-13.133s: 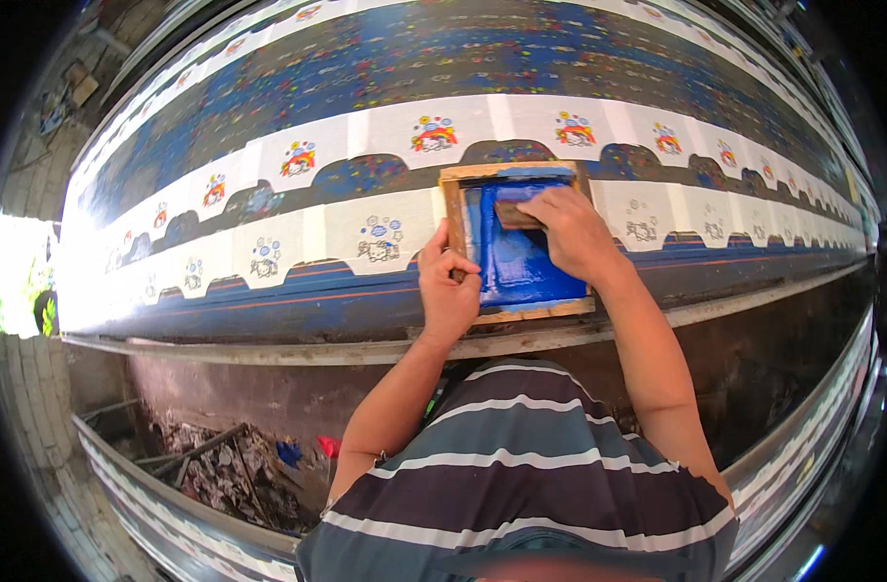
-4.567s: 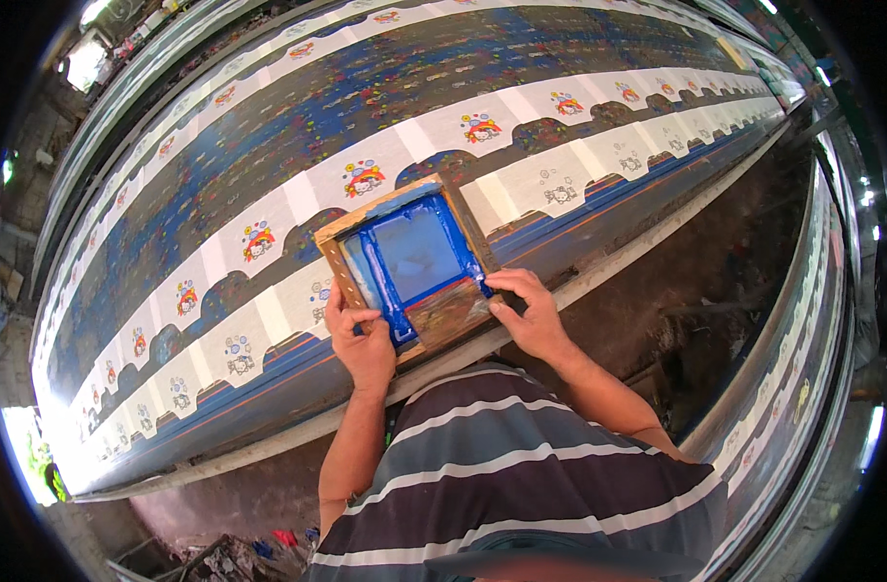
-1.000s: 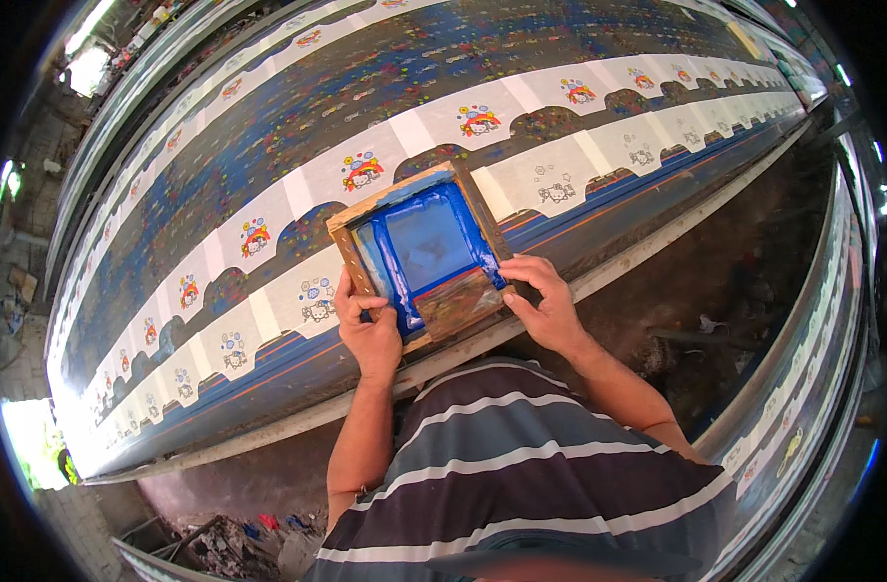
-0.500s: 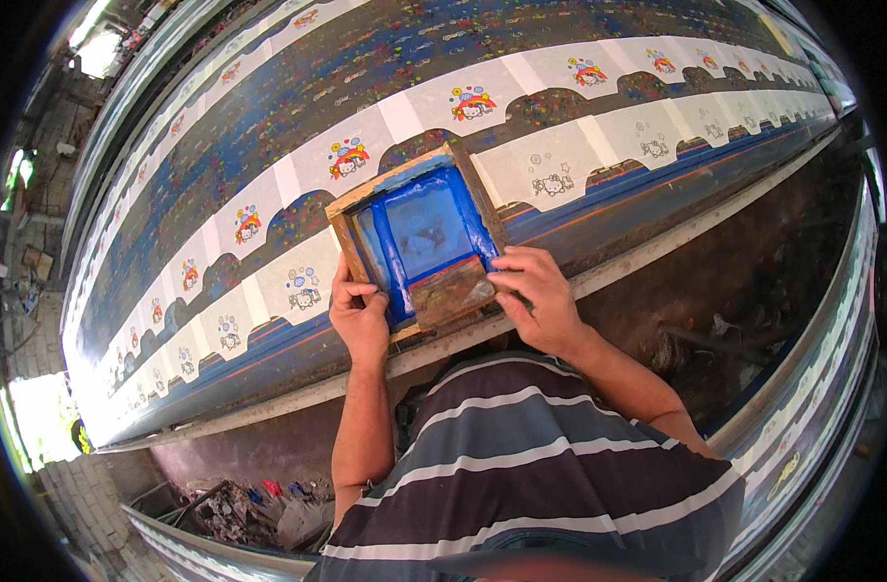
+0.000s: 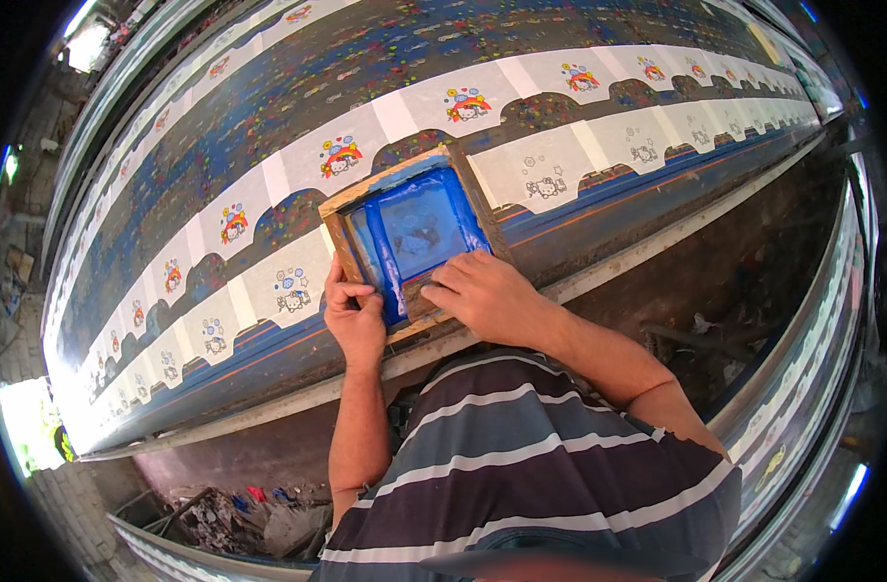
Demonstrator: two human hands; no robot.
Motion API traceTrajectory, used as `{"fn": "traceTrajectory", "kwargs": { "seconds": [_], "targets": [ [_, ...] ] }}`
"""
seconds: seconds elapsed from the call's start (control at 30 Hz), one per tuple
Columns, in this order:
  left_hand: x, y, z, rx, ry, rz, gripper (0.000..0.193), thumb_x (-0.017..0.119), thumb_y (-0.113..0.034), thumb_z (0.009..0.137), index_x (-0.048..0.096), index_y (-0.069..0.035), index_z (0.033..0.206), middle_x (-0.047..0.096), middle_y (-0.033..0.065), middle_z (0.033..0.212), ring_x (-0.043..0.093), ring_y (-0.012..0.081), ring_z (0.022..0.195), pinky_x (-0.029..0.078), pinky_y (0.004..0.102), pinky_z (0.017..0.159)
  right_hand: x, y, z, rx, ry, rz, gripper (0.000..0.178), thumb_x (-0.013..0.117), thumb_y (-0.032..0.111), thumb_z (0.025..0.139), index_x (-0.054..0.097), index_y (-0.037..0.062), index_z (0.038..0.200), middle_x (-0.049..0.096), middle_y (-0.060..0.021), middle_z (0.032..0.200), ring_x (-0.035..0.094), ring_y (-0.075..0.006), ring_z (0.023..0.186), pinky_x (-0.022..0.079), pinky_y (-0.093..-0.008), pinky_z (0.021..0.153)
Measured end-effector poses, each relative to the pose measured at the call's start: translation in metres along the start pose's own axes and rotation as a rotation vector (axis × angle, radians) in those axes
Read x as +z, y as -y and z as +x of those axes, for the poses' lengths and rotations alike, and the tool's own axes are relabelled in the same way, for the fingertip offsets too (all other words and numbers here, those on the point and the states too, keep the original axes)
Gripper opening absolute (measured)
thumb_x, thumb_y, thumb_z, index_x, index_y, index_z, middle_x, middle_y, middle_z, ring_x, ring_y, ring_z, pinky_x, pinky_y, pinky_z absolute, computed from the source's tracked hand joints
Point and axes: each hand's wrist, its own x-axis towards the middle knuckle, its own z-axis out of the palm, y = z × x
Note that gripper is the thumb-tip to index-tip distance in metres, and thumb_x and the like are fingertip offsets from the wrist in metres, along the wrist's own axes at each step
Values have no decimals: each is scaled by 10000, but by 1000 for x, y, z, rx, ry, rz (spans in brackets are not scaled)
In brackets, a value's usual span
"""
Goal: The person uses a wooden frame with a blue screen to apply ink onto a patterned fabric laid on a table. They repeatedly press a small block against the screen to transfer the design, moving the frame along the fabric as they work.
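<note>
Your left hand sat just left of the frame's centre, fingers curled over the near left corner of the wooden printing screen and pressing it down, so that hand was clamped on the wood. The screen itself lay flat at the centre of the picture, on the printed cloth that ran in a long band from the lower left to the upper right along the counter. Its blue mesh was wet with ink.

If that left grip had loosened, the screen could have slid on the cloth and smeared the pale outline motif under it, or set the colour off its mark. The cause would have been sideways pressure with only one corner pinned.

Right of centre, your right hand rested on the screen's near rail, fingers bent and reaching onto the lower edge of the mesh. You seemed to be gripping something small there, perhaps a squeegee, but I could not tell for sure, as the hand hid it. Uneven pressure from that hand could have left the print patchy, and ink on your fingers could have marked the white panels beside the screen.

Further right, the cloth's unprinted outline motifs lay just beside the screen. Lifting the screen at a tilt could have dragged wet ink onto them.
</note>
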Motion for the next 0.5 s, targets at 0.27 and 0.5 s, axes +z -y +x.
{"fn": "traceTrajectory", "kwargs": {
  "seconds": [0.27,0.5],
  "targets": [
    [1,1,-3,34,-6,61,226,705,162,831,691,-58,879,534,253,1787,554,350,1630,407,437,1318,-13,-3,1,46,53,110,323,727,139,951,793,30,1248,754,-125,1167,722,-329,1142,573,-458,1000],
    [3,-3,-4,62,-8,128,209,722,138,821,693,-65,862,540,265,1771,556,395,1620,403,458,1322,-5,14,-11,73,12,52,349,723,135,951,804,23,1272,755,-140,1212,733,-332,1190,574,-476,1080]
  ]
}}
